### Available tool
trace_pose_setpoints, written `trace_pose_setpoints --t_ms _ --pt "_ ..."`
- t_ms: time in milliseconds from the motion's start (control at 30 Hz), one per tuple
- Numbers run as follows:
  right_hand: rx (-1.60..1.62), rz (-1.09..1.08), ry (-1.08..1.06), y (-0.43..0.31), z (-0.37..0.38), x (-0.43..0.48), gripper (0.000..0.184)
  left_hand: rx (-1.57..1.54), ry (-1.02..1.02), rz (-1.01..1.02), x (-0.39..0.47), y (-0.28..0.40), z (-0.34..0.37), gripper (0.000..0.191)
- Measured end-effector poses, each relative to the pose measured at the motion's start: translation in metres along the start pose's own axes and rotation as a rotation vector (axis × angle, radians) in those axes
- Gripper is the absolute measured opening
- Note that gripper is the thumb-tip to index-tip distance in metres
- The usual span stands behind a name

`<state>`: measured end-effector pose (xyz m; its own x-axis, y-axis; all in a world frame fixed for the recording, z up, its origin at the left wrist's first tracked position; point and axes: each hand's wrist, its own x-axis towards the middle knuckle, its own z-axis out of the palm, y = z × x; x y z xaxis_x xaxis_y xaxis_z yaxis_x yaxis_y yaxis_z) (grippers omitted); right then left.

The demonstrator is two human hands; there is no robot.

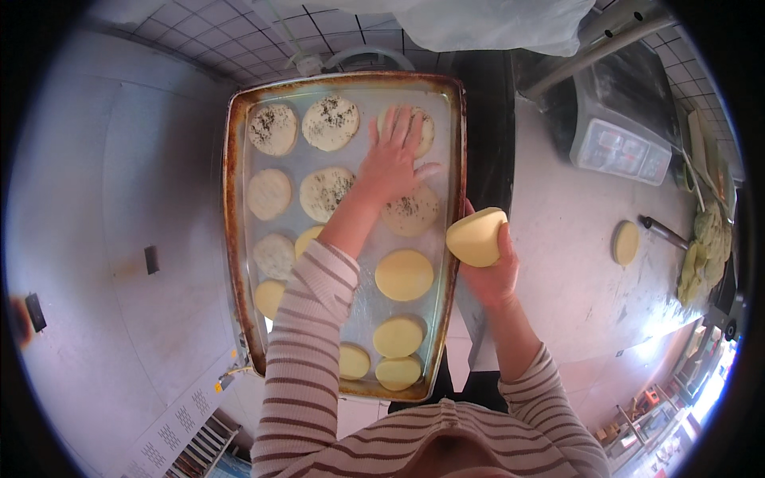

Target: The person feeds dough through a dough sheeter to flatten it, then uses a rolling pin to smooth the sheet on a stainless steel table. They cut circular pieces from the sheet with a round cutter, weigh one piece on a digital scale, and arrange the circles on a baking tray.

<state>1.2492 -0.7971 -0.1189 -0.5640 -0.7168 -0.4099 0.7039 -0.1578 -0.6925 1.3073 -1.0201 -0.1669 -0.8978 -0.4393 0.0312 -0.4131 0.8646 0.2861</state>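
A rimmed metal baking tray (pixel 457 179) with browned edges lies before me. On it are pale dough rounds, some topped with dark seeds, like the one at the top middle (pixel 330 123), and several smooth yellow dough rounds (pixel 404 275) nearer me. My left hand (pixel 391 161) lies flat, fingers spread, over a seeded dough round (pixel 427 132) at the tray's upper right and partly hides it. Beside the tray's right rim, my right hand (pixel 493 272) grips a thick yellow dough piece (pixel 478 238). My left forearm covers part of the lower left dough rounds.
On the worktop (pixel 556 251) at right lie a single dough round (pixel 626 243), a dark-handled rolling pin (pixel 666 232) and a crumpled yellowish cloth (pixel 705 257). A clear plastic container (pixel 621 149) stands farther back. A large metal cabinet (pixel 161 179) is at left, and plastic sheeting (pixel 496 24) hangs above.
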Motion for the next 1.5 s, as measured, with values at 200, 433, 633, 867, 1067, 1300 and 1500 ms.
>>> trace_pose_setpoints --t_ms 200,433,633,867,1067,1300,1500 --pt "0.361 0.175 0.019 0.002 -0.002 -0.002 0.055 -0.009 0.016 -0.013 0.011 0.004 0.001 0.083" --pt "0.307 0.147 0.003 0.004 0.003 -0.004 0.057 -0.071 0.144 -0.348 0.027 0.039 0.027 0.077" --pt "0.327 0.165 0.074 -0.001 0.004 -0.007 0.046 -0.28 0.231 -0.355 0.011 0.041 0.001 0.073" --pt "0.262 0.128 0.082 0.001 0.005 -0.003 0.048 0.047 0.186 -0.599 -0.101 0.006 -0.016 0.086" --pt "-0.107 -0.164 -0.042 0.008 0.019 -0.012 0.054 0.137 0.163 -0.511 -0.11 -0.015 0.002 0.089" --pt "0.033 0.087 -0.226 0.02 0.018 -0.011 0.057 0.203 0.136 -0.462 -0.109 -0.026 -0.004 0.087" --pt "0.028 0.101 -0.204 0.024 0.017 -0.009 0.056 0.198 0.211 -0.632 -0.092 -0.024 0.004 0.082"
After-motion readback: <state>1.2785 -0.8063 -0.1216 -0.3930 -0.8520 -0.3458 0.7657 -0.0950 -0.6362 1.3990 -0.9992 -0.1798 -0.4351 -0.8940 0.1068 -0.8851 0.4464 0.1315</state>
